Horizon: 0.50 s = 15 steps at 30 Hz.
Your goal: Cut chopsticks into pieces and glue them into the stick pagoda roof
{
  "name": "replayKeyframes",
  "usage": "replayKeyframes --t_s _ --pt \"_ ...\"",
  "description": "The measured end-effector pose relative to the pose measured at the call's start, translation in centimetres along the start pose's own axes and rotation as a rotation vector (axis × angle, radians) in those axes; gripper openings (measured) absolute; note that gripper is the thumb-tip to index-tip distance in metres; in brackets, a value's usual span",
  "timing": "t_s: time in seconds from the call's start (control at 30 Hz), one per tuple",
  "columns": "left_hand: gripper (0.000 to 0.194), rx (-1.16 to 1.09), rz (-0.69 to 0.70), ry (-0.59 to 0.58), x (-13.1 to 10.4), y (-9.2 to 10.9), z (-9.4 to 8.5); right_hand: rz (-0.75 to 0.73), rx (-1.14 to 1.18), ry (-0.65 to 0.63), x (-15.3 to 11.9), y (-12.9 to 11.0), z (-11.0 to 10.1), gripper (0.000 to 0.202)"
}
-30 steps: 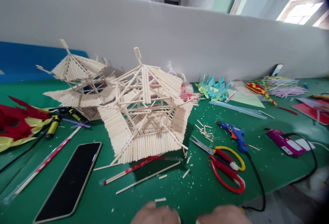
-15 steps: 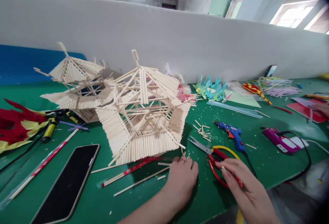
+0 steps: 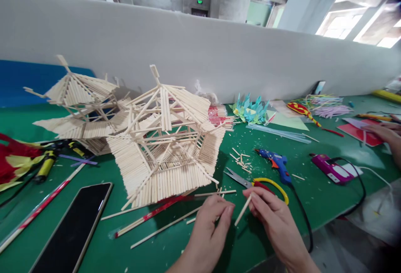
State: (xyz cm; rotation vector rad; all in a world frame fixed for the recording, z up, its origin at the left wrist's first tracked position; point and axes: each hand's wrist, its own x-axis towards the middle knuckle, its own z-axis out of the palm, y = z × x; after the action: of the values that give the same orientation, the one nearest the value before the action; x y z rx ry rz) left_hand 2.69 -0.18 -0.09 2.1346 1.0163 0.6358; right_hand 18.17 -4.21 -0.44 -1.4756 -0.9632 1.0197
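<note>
My right hand pinches a short wooden stick between thumb and fingers, its free end slanting down to the left. Close by on the left, my left hand is closed, thumb against curled fingers; whatever it may hold is hidden. Scissors with red and yellow on the handles lie behind my right hand, which partly covers them. Just beyond my left hand is a pavilion model built from wooden sticks. Loose sticks and a red-wrapped pack of sticks lie before it.
A second stick model stands at left, above a phone. A blue glue gun, stick offcuts and a purple power strip lie on the right. Another person's hand rests near red paper at far right.
My right hand has moved left, away from the red scissors handle, and a short stick now shows in it. My left hand has risen from the sticks and turned, thumb now visible.
</note>
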Motion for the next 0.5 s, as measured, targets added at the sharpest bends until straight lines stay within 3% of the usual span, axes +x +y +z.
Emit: replayKeyframes --t_s 0.13,0.23,0.37,0.5 --pt "0.028 -0.535 -0.159 -0.060 -0.4 1.3 -0.8 -0.083 -0.038 -0.130 -0.4 -1.5 1.3 0.017" --pt "0.026 -0.711 -0.257 -0.062 -0.3 1.4 -0.9 -0.105 -0.071 -0.170 -0.6 -1.8 1.7 0.021" --pt "0.028 -0.823 -0.415 -0.059 -0.5 1.0 -0.6 -0.099 -0.226 0.078 0.9 -0.5 0.0 0.034" --pt "0.034 -0.855 -0.457 -0.058 -1.0 0.5 -0.5 -0.144 -0.487 0.367 4.2 1.7 -5.0 0.047"
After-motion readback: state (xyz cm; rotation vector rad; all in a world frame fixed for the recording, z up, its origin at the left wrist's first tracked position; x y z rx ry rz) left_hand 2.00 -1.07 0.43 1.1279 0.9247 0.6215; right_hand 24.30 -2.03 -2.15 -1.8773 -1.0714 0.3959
